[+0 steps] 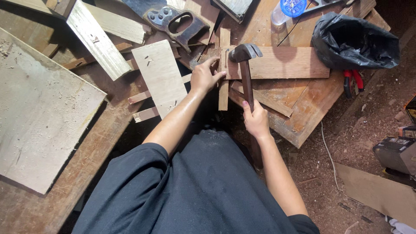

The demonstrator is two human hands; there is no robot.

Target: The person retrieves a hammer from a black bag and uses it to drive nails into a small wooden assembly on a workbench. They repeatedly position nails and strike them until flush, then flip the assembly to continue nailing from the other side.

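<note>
Seen from above, a person in a dark shirt works at a cluttered wooden counter (39, 208) strewn with offcuts and sawdust. The right hand (256, 119) is clenched around the lower end of a claw hammer (245, 65), its dark wooden handle running straight up to the steel head, which sits over the left end of a reddish plank (281, 63). The left hand (206, 77) pinches a thin nail (226, 55) upright, fingertips resting on the plank's end where it crosses a narrow upright strip (223, 93). The hammer head hangs just to the right of the nail, close but not visibly touching it.

A crumpled black plastic bag (355, 41) slumps at the counter's right edge; its contents cannot be seen. A clear plastic tub with a blue lid (289, 9) lies at the top, contents unreadable. Red-handled pliers (353, 81) poke out beneath the bag.

A hand saw with a dark handle (177, 21) lies above the left hand, a pale board (159, 76) just to its left, and a large pale sheet (39, 108) fills the left side. The counter's right corner drops away to a dusty floor (368, 138), where a flat piece of cardboard (377, 193) and a thin white cord (327, 149) lie. The open room is the dark gap between the two forearms, close to the body.
</note>
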